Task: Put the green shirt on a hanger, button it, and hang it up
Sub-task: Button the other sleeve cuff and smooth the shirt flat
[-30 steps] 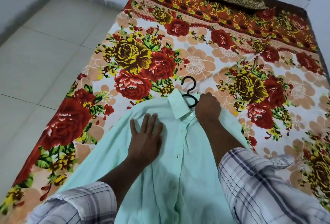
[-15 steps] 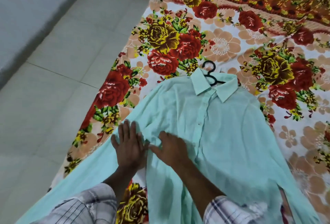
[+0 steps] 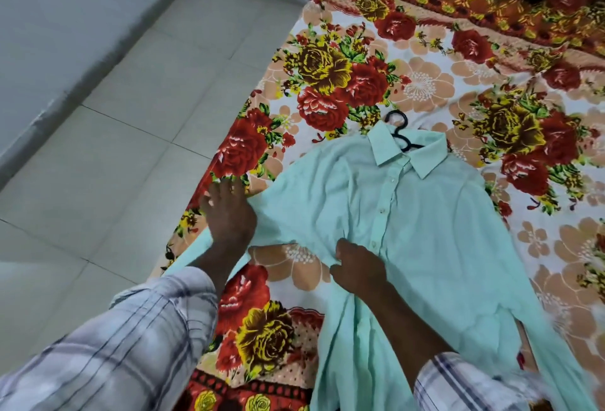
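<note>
Head view: the left hand (image 3: 229, 211) has slid out, flat and spread on the green shirt (image 3: 425, 230), the right hand (image 3: 358, 268) pinches its side, so hanging up looks close.

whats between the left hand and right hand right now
In the head view, a stretch of the green shirt spans from the left hand to the right hand, with a patch of floral bedsheet showing just below it.
</note>
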